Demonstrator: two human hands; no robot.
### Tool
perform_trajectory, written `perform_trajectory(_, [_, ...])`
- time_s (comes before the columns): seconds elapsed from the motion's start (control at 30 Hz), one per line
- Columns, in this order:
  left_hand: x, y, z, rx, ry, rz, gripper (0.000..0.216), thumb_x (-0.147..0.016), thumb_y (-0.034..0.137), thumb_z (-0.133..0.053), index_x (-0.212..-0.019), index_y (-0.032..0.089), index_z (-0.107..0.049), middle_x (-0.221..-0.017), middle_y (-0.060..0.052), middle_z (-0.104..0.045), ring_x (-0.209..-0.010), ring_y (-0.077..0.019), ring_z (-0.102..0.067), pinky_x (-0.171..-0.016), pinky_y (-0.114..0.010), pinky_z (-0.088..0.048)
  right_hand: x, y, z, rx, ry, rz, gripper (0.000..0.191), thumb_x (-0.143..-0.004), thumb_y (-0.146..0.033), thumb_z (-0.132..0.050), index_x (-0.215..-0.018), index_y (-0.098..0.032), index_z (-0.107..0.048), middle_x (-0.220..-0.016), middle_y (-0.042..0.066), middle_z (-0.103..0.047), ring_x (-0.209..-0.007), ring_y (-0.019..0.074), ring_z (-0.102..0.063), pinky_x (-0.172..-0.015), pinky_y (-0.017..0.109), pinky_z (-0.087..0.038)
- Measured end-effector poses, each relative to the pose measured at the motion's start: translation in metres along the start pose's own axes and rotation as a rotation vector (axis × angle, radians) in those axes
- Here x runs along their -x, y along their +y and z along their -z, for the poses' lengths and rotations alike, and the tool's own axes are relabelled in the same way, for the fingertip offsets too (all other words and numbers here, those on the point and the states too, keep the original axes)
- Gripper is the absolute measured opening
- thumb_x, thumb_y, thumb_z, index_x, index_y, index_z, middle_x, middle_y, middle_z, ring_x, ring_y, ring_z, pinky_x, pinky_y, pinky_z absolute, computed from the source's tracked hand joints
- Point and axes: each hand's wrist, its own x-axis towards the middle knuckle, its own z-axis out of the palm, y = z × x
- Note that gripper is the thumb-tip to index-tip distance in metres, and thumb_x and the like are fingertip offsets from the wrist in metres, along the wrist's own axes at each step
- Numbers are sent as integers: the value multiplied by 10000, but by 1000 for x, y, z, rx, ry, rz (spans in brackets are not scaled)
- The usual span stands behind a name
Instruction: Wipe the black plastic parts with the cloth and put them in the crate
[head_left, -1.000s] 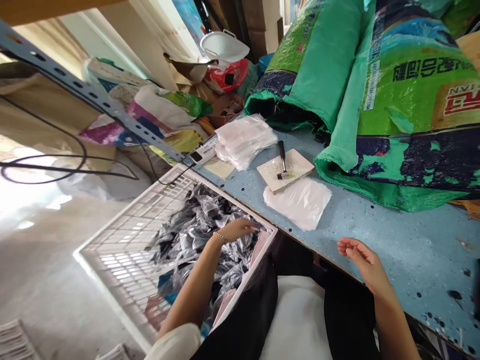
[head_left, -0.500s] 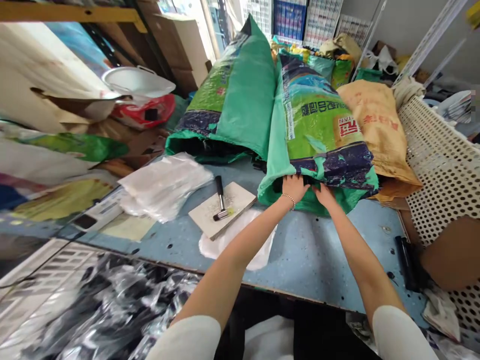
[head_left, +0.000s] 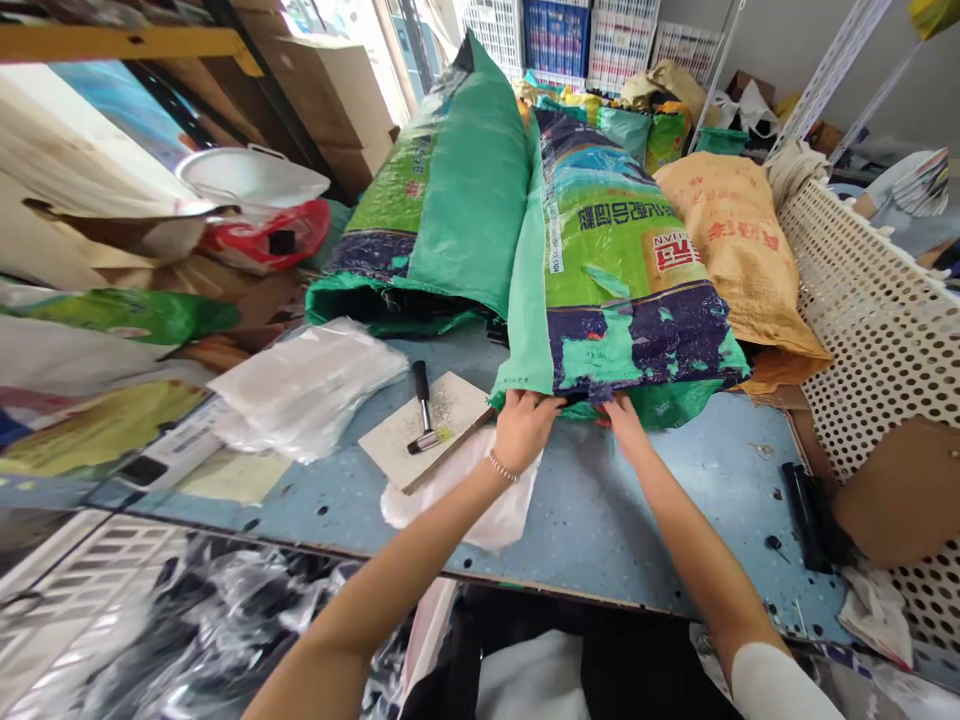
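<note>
**Printed sack (head_left: 615, 250): handling and hold points**

Nearest is the basket (head_left: 135, 545) of plastic-wrapped pieces (head_left: 240, 590), below the desk (head_left: 570, 540) edge. On the desk, a hammer (head_left: 424, 420) rests on a board (head_left: 390, 450), left of the work. The left hand (head_left: 525, 430) and right hand (head_left: 628, 425) are apart at the sack's near mouth, fingers bent to the rim; tips are partly hidden, so whether they pinch cannot be told. The sack lies on the desk, mouth toward the person. Its bulging body suggests weight; the skin looks soft, slick and flaking. Hold the rim, avoiding loose film.
</note>
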Motion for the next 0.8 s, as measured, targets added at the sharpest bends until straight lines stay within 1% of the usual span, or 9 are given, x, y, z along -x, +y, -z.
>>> perform_trajectory(0.13, [78, 44, 10, 177, 110, 42, 177, -981, 247, -596, -1082, 256, -740, -957, -77, -691, -971, -230, -611, -892, -431, -550, 64, 32, 7, -257, 20, -49, 428, -755, -524, -821, -1024, -269, -608, -997, -21, -713, -856, 173, -702, -700, 305, -600])
perform_trajectory(0.23, [112, 66, 26, 375, 70, 25, 285, -987, 348, -600, -1239, 242, -680, -1042, -93, -644, -973, -216, -629, -845, -394, -577, 104, 38, 18, -288, 67, -15, 447, -708, -495, -851, -1032, -265, -647, -918, -6, -728, -865, 202, -711, -705, 306, -581])
perform_trajectory(0.3, [118, 71, 38, 476, 50, 75, 375, -995, 432, -574, -1290, 214, -649, -1071, -108, -625, -930, -201, -646, -808, -375, -593, 122, 38, 23, -232, 62, -7, 483, -670, -466, -871, -1065, -268, -675, -956, 6, -737, -926, 228, -704, -799, 347, -581])
perform_trajectory(0.4, [111, 68, 58, 511, 106, 195, 267, -1016, 386, -541, -1133, 212, -707, -991, -79, -662, -847, -170, -648, -743, -324, -586, 138, 34, 28, -177, 45, 51, 511, -640, -451, -882, -1086, -285, -697, -1038, 6, -739, -1039, 248, -673, -1004, 419, -523])
perform_trajectory(0.53, [96, 62, 76, 578, 160, 282, 248, -989, 385, -601, -1165, 235, -688, -1166, -94, -694, -1045, -212, -661, -846, -348, -582, 151, 22, 31, -152, -4, 101, 612, -702, -538, -838, -1239, -313, -652, -1076, 25, -732, -1112, 275, -660, -1074, 481, -472])
perform_trajectory(0.6, [94, 66, 75, 821, -49, 336, 439, -975, 514, -588, -1330, 255, -607, -1309, -121, -651, -1069, -228, -674, -872, -371, -592, 156, 13, 30, -86, -164, 74, 707, -723, -578, -829, -1341, -325, -597, -1087, 47, -733, -1167, 301, -643, -1062, 513, -471])
perform_trajectory(0.7, [99, 84, 63, 1267, -588, 418, 642, -982, 676, -430, -1472, 266, -485, -1279, -150, -672, -881, -221, -725, -718, -356, -613, 159, 2, 25, 182, -292, 162, 615, -795, -586, -784, -1328, -328, -619, -1215, 69, -687, -1314, 300, -536, -1127, 496, -403])
perform_trajectory(0.73, [101, 92, 59, 1353, -690, 466, 665, -988, 689, -386, -1494, 264, -458, -1236, -151, -687, -817, -214, -725, -664, -346, -604, 159, -1, 24, 300, -268, 232, 548, -824, -574, -762, -1294, -320, -640, -1274, 74, -650, -1345, 294, -496, -1148, 477, -378])
perform_trajectory(0.8, [106, 104, 53, 1394, -690, 567, 694, -994, 668, -399, -1558, 266, -360, -1176, -134, -692, -771, -199, -712, -634, -331, -589, 161, -3, 22, 505, -177, 360, 407, -901, -547, -683, -1222, -297, -658, -1293, 79, -599, -1294, 274, -504, -1120, 437, -391])
